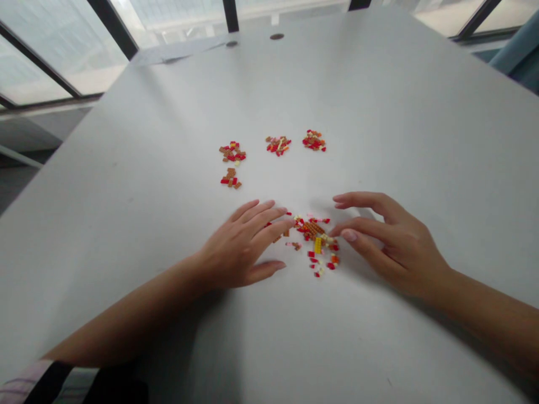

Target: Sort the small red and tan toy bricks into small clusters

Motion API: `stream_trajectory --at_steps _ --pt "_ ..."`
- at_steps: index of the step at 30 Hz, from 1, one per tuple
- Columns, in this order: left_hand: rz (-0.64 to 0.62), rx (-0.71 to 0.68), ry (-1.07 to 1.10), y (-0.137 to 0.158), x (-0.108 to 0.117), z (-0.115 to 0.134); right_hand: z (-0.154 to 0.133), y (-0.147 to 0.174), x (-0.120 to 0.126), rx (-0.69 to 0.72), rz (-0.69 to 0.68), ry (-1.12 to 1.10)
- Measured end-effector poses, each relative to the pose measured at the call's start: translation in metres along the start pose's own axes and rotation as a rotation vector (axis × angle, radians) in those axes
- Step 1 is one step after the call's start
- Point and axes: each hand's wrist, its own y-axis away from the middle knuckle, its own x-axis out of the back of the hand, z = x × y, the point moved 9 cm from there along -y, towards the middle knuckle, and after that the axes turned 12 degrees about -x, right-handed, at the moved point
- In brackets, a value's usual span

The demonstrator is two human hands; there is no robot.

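Between my two hands lies a loose spread of small toy building bricks [311, 229] in red, brown, cream, pink and orange. A yellow brick [318, 245] stands out near its middle. My left hand [248, 244] rests over the left side of the spread, palm down with fingers stretched, partly covering a few brown and red bricks. On the right side, my right hand [389, 241] is held with its fingers apart and slightly bent. Its index fingertip and thumb are close to the bricks at that edge, and no brick shows in its grasp.
Farther back on the white table [168, 140] are more brick piles: a left pile [233, 152], a smaller pile [231, 178] just in front of it, a middle pile [278, 145] and a right pile [314, 141]. Window frames [231, 15] stand beyond the table's far edge.
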Motion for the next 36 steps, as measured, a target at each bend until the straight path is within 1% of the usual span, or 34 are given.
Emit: stream_trajectory --at_steps 5,8,11,14,17,21,27,31,36 --pt "0.044 0.087 -0.050 0.004 0.003 -0.006 0.008 0.002 -0.012 -0.034 0.008 0.041" --pt "0.032 0.156 -0.080 0.006 0.002 -0.012 0.013 0.003 -0.018 -0.055 0.014 0.081" --pt "-0.003 0.192 -0.082 0.007 -0.003 -0.015 0.011 0.003 -0.019 -0.036 -0.002 0.074" --pt "-0.043 0.185 -0.056 0.007 -0.007 -0.015 0.009 0.003 -0.013 -0.046 0.008 0.058" --pt "-0.062 0.169 -0.040 0.007 -0.010 -0.015 0.012 0.003 -0.006 -0.076 0.061 0.069" --pt "-0.070 0.145 -0.030 0.006 -0.011 -0.014 0.016 0.005 -0.004 -0.088 0.116 0.108" --pt "-0.066 0.049 0.062 0.000 -0.008 -0.007 0.009 0.003 -0.002 -0.034 0.084 0.123" --pt "-0.023 0.017 0.106 0.000 -0.004 -0.005 0.011 0.003 0.002 -0.055 0.114 0.149" --pt "0.105 0.033 0.121 0.001 0.006 -0.007 0.015 0.004 -0.002 -0.085 0.107 0.156"
